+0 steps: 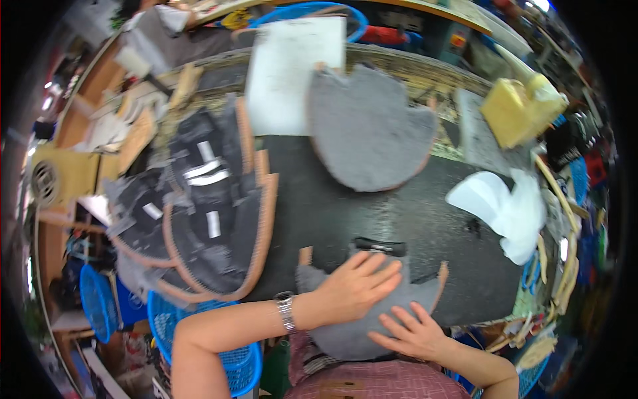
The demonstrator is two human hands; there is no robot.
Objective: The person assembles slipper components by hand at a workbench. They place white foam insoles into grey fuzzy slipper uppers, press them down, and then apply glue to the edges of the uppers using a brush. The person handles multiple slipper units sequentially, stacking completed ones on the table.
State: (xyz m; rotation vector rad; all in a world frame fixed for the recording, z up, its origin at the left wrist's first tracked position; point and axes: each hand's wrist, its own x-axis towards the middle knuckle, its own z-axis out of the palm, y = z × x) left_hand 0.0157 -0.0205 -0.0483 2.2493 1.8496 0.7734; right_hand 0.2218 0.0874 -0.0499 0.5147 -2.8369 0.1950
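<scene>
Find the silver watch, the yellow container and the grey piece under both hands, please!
Silver watch (286, 312), head view: shiny band.
Yellow container (512, 114), head view: side wall.
Grey piece (353, 334), head view: uncovered middle.

At six o'clock, the left hand (355, 287) and right hand (412, 334) cover much of the grey piece (335, 340), so I can't see what lies under them. Just toward twelve from the left fingertips, the black strip (379, 247) is too small to read. At seven, the left forearm (246, 327) hides part of a blue basket (242, 366). Toward eleven, another person (169, 20) is cut off by the upper edge. At three, clutter (595, 166) blurs past telling.
</scene>
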